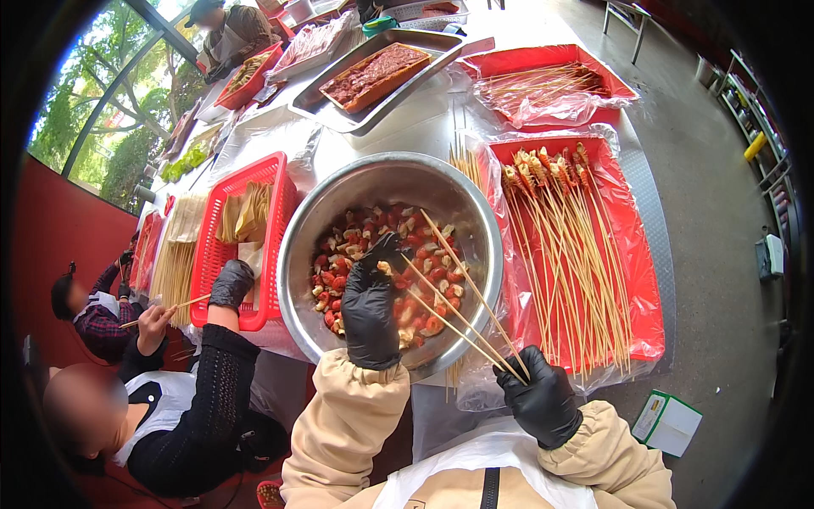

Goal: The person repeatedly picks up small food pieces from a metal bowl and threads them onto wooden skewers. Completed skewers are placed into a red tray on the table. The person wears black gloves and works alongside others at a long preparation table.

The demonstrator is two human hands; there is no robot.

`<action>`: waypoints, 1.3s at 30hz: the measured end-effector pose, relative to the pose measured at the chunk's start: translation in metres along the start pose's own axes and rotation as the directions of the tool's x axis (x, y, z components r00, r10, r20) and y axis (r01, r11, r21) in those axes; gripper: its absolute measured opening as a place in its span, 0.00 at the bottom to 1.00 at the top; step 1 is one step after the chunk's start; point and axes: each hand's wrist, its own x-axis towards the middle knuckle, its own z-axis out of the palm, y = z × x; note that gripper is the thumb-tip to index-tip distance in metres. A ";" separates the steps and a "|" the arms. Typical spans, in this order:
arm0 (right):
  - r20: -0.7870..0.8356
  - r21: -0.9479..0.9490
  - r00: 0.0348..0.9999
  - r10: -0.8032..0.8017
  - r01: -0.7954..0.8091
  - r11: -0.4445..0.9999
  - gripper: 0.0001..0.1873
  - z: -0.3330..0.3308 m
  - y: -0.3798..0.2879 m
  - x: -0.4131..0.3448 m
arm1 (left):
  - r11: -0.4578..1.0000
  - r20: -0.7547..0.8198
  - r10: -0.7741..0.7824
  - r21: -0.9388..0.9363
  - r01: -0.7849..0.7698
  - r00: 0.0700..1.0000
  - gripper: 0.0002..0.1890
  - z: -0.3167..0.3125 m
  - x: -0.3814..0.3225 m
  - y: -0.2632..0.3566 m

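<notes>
Black gloves cover both hands. My left hand [372,305] reaches into a large steel bowl [294,254] of red and white crayfish tails [331,280], with one pale piece at its fingers. My right hand [540,394] is closed around several bamboo skewers [467,305], whose upper parts extend over the bowl. Whether the skewer tips touch the tails I cannot tell. Right of the bowl, a red tray [645,305] lined with clear plastic bears many skewers with crayfish tails [553,168] at their far ends.
At the left, a co-worker's gloved hand [233,284] is at a red basket [198,273] of folded tofu sheets [245,213]. Farther off are a steel tray [305,95] with a minced-meat container [375,76] and another red skewer tray [566,54]. A box [668,423] lies on the floor.
</notes>
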 end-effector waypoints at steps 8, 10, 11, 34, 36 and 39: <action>0.172 0.397 0.961 0.215 -0.268 0.878 0.06 0.011 0.004 -0.002 | 0.999 0.002 0.015 -0.046 -0.015 1.000 0.17 -0.005 0.003 -0.002; 0.124 0.252 0.979 0.159 -0.186 0.950 0.06 0.014 0.013 -0.003 | 0.998 0.014 0.012 -0.056 -0.012 1.000 0.16 -0.005 0.004 -0.002; 0.098 0.209 0.987 0.127 -0.145 0.967 0.05 0.012 0.012 -0.003 | 0.998 0.020 0.011 -0.061 -0.010 1.000 0.16 -0.005 0.004 -0.002; 0.069 0.357 0.994 0.088 -0.106 0.928 0.05 0.023 0.022 -0.004 | 0.962 0.058 0.114 0.244 -0.125 0.992 0.17 -0.007 0.002 0.000; 0.092 0.297 0.991 0.102 -0.125 0.947 0.05 0.019 0.020 -0.002 | 0.963 0.082 0.098 0.243 -0.115 0.992 0.17 -0.008 0.003 -0.002; 0.082 0.293 0.993 0.086 -0.107 0.950 0.06 0.019 0.019 0.000 | 0.970 0.122 0.107 0.203 -0.131 0.987 0.17 -0.010 0.004 -0.007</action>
